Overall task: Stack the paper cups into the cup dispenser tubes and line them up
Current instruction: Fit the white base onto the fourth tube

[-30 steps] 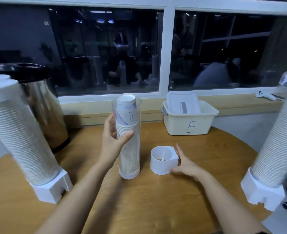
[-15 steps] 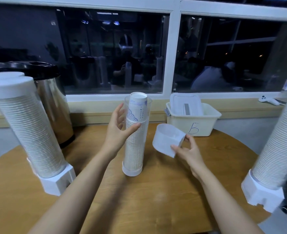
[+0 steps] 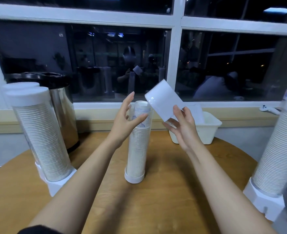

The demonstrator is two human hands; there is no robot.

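Paper cups (image 3: 138,141), white and ribbed, fill the clear centre tube (image 3: 136,166), which stands upright on a white end cap (image 3: 134,178) mid-table (image 3: 156,200). The left hand (image 3: 125,119) steadies the tube's top, thumb across the front, fingers spread loosely. The right hand (image 3: 181,126) pinches a tilted white dispenser base (image 3: 163,100) just above and right of the tube mouth. Two capped dispensers, the left (image 3: 41,137) and the right (image 3: 274,152), are packed with cups. A white bin (image 3: 208,130) holds something white.
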